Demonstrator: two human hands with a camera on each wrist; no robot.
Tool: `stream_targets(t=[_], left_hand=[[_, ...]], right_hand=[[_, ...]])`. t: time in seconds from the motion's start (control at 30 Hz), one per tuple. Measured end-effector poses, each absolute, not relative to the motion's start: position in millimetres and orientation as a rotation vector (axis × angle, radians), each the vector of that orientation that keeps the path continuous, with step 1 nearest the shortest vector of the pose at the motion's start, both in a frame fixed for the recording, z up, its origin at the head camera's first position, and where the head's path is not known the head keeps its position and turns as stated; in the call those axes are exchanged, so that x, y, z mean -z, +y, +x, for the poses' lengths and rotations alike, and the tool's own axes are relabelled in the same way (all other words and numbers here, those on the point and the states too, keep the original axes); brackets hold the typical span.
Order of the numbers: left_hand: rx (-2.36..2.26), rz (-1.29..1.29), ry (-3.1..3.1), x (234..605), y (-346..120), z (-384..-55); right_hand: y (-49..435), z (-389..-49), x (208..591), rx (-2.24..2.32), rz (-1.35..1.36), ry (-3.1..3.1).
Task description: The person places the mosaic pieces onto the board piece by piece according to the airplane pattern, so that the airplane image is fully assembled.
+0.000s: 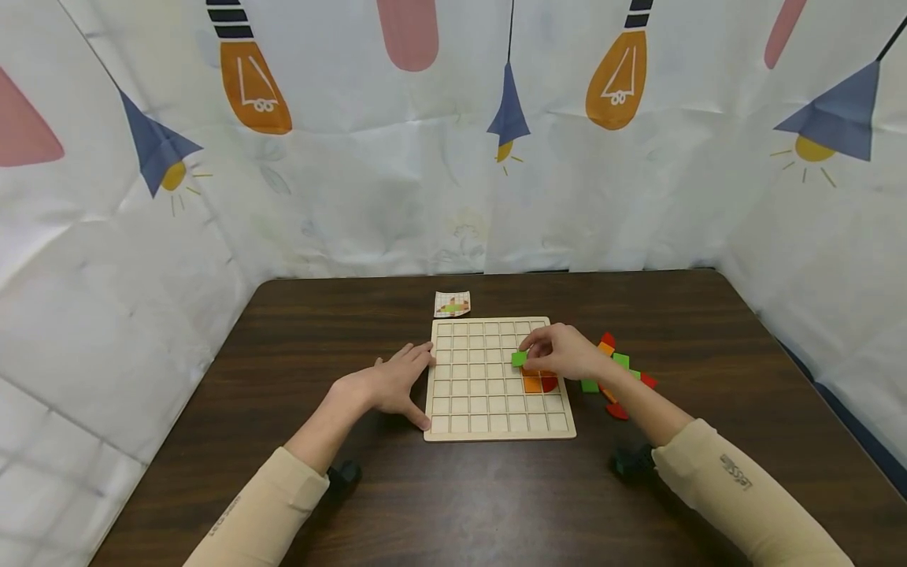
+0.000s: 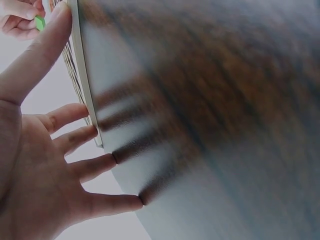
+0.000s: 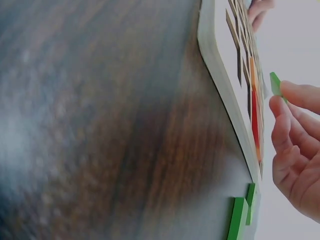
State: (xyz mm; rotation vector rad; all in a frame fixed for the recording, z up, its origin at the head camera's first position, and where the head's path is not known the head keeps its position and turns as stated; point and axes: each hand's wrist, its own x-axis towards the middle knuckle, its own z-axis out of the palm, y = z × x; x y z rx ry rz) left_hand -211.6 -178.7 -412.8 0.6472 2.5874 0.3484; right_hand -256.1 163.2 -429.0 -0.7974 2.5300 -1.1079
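White, creased fabric (image 1: 397, 205) printed with orange bulbs (image 1: 257, 98) and blue lamps (image 1: 508, 110) hangs behind a dark, wood-grained table (image 1: 496, 496). Dark lettering (image 1: 735, 472) marks the right cream sleeve (image 1: 744, 508); I can't read it all. On the table lies a pale gridded board (image 1: 468, 387), orange and red pieces (image 1: 532, 385) in some cells. The left hand (image 1: 397, 382), fingers spread, touches its left edge; well apart, the right hand (image 1: 563, 352) pinches a flat green square (image 1: 520, 359) above it. More coloured pieces (image 1: 621, 361) lie to the right.
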Motion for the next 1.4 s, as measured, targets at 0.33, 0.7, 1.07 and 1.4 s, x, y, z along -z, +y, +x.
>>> stream_targets(t=[0.33, 0.7, 1.07, 1.4], left_hand=[[-0.358, 0.642, 2.594, 410.4, -179.3, -212.0], [-0.365, 0.639, 2.589, 412.9, -178.3, -212.6], [-0.375, 0.641, 2.587, 414.2, -179.6, -212.3], [-0.373, 0.643, 2.587, 413.8, -179.6, -211.4]], right_hand=[[151.4, -253.7, 426.7, 1.049, -0.803, 2.539], [144.1, -252.2, 432.4, 1.003, -0.778, 2.568], [145.8, -249.7, 431.8, 0.994, -0.793, 2.559], [162.3, -249.6, 426.3, 1.013, -0.813, 2.581]])
